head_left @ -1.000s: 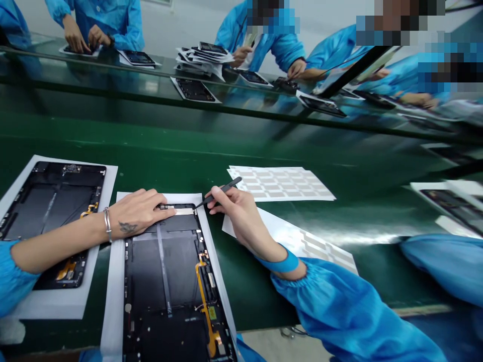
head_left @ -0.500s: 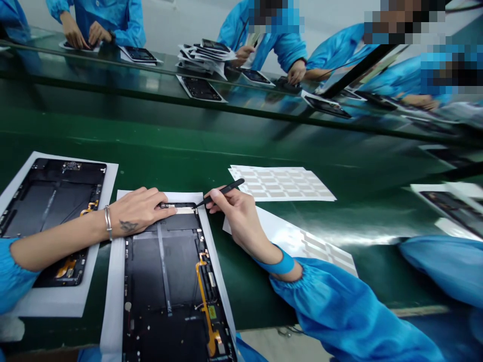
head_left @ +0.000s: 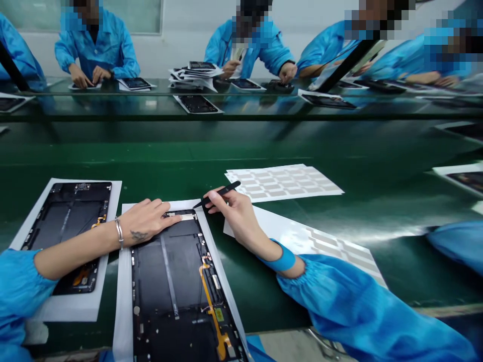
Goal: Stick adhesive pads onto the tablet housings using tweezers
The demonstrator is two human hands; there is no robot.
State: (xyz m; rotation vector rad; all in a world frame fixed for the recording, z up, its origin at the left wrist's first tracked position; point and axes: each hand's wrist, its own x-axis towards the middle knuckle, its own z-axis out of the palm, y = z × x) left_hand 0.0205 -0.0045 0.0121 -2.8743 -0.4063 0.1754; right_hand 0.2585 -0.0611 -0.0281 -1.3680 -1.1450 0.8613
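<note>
An opened black tablet shell [head_left: 177,286] lies on a white sheet in front of me, with an orange flex cable down its right side. My left hand [head_left: 145,221] lies flat on its top edge, fingers stretched, a fingertip pressing a pale strip [head_left: 185,217] there. My right hand [head_left: 234,211] is closed on black tweezers [head_left: 217,194], their tip pointing down-left at the shell's top right corner. A second opened tablet shell [head_left: 68,226] rests on its own white sheet to the left, partly under my left forearm.
Two sheets of pale sticker pads lie on the green belt [head_left: 264,146]: one [head_left: 283,182] beyond my right hand, one [head_left: 332,246] under my right forearm. Across a glass shelf, several people in blue coats handle tablets beside a stack of them [head_left: 194,73]. Another tablet [head_left: 460,178] sits far right.
The camera has tilted up, showing more of the people opposite. My hands hold the same places on the tablet; the tweezers stay at the corner.
</note>
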